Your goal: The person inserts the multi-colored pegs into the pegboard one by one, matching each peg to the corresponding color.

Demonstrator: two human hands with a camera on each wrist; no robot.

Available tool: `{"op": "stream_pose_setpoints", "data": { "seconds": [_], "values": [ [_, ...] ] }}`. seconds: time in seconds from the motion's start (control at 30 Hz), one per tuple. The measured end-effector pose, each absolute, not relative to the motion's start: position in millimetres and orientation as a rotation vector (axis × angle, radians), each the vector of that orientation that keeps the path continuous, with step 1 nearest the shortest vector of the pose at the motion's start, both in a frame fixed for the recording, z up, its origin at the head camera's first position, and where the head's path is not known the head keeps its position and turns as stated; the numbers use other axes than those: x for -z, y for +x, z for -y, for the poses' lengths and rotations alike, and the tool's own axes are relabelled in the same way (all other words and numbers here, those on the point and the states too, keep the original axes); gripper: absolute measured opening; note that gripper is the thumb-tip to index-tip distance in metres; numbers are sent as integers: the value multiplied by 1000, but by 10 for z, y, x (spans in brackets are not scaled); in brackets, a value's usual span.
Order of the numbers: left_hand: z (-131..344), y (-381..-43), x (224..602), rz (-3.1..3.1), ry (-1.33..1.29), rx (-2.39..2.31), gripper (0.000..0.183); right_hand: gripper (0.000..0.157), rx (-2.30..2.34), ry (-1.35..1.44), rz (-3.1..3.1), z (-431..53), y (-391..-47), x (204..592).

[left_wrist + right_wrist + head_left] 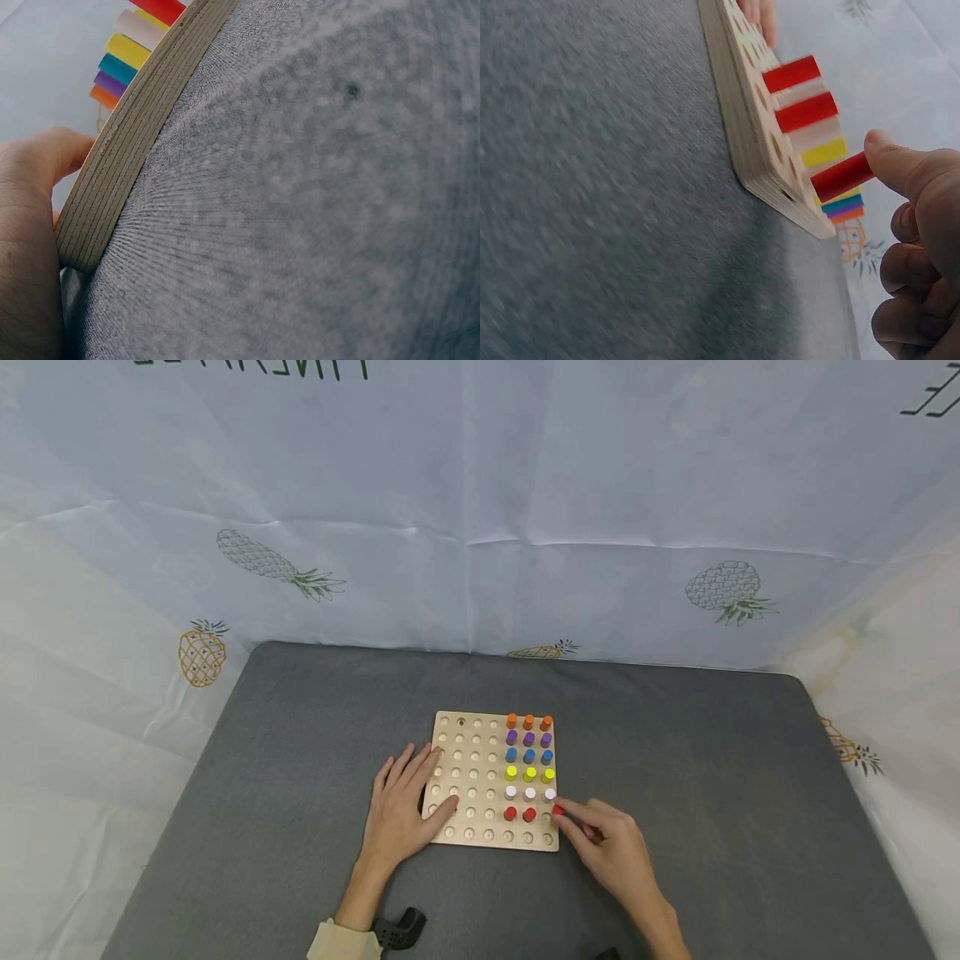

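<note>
A square wooden pegboard (472, 835) with rows of round holes lies on the grey table. Colored pegs stand in its right-hand columns: orange, purple, blue, yellow, white and red rows from far to near. My left hand (402, 814) rests along the board's left edge, its fingers spread and the thumb over the near-left holes. Between thumb and index finger my right hand (611, 843) pinches a red peg (843, 177) at the board's right edge. In the right wrist view the peg is tilted, its lower end by the holes; the other fingers curl inward.
The grey cloth-covered table (712, 760) extends around the board. A pale curtain (585, 460) printed with pineapples hangs behind and at both sides. On the left wrist sits a black strap device (401, 929).
</note>
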State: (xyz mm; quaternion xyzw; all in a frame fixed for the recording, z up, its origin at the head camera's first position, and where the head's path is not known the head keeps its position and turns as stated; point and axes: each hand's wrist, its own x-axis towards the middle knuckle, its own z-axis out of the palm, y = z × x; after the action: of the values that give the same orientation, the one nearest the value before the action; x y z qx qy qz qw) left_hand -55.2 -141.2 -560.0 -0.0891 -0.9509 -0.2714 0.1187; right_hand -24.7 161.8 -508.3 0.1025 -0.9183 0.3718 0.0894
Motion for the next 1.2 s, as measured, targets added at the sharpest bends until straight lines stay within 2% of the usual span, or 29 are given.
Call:
{"op": "stream_pose_setpoints", "data": {
  "seconds": [0.3, 0.83, 1.2],
  "values": [
    [1402, -554, 5604, 2770, -267, 807, 75, 29, -1158, 317, 2746, -1562, -231, 5140],
    [1402, -544, 5602, 2770, -260, 803, 74, 22, -1163, 287, 2808, -1532, -211, 5200],
    [1392, -543, 5612, 2769, -262, 807, 74, 24, -1116, 294, 2836, -1546, -214, 5190]
  ]
}}
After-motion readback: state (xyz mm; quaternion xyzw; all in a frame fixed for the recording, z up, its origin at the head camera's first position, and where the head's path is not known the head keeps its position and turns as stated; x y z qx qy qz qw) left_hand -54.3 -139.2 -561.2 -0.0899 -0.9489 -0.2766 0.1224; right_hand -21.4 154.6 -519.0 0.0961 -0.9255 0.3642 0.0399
